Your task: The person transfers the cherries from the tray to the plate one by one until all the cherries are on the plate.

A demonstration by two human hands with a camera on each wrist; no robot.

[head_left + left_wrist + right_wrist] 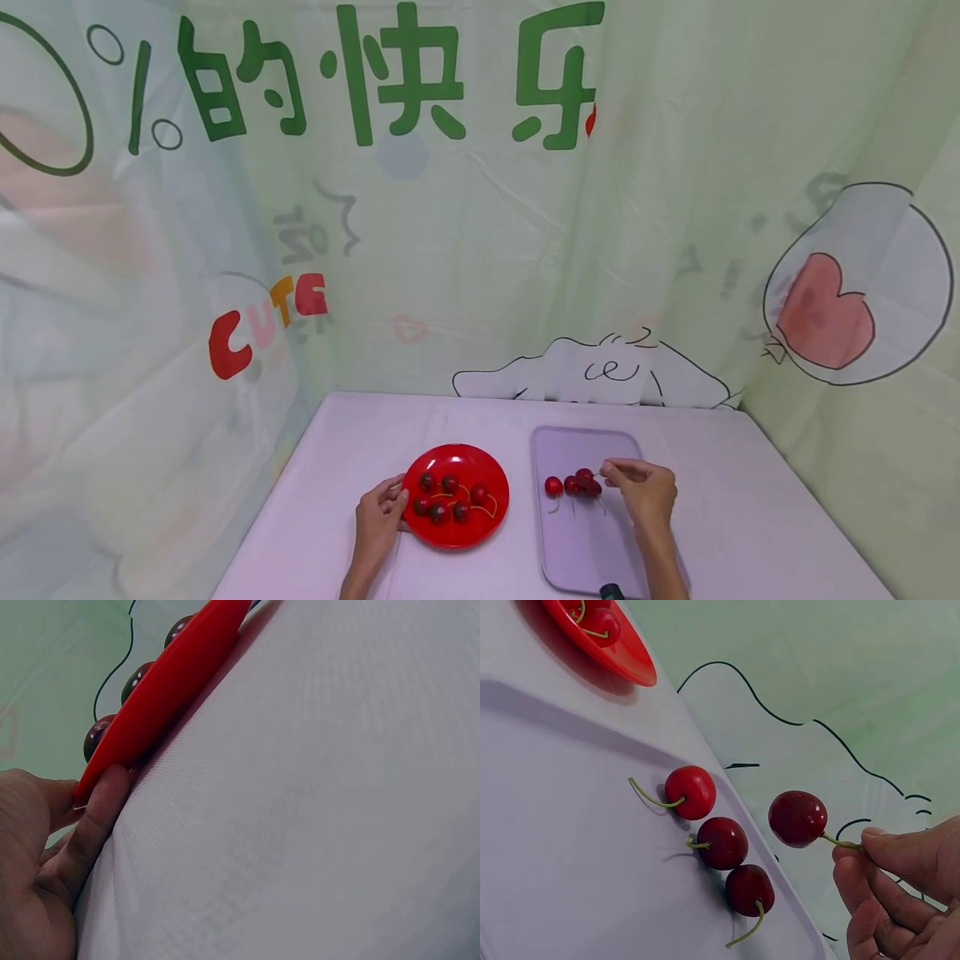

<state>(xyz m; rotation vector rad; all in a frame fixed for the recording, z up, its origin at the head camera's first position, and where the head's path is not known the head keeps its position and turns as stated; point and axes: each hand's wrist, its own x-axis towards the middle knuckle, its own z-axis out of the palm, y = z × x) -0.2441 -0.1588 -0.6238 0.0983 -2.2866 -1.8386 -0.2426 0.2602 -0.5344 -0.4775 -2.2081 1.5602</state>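
At the left of the table, my left hand (378, 517) grips the rim of a red plate (457, 537), thumb above and fingers under its edge. Several dark red cherries with stems lie on that plate. Over the purple tray (577, 550), my right hand (647, 492) pinches a cherry (798, 818) by its green stem between thumb and index finger. The cherry hangs above the tray. Beneath it, a bright red cherry (691, 793) and two darker cherries, one in the middle (724, 844) and one nearest the hand (750, 891), sit in a row on the tray.
A pale cloth covers the table (720, 467). A dark cylindrical object (611, 592) pokes in at the tray's near edge. Printed curtains (510, 250) enclose the back and both sides.
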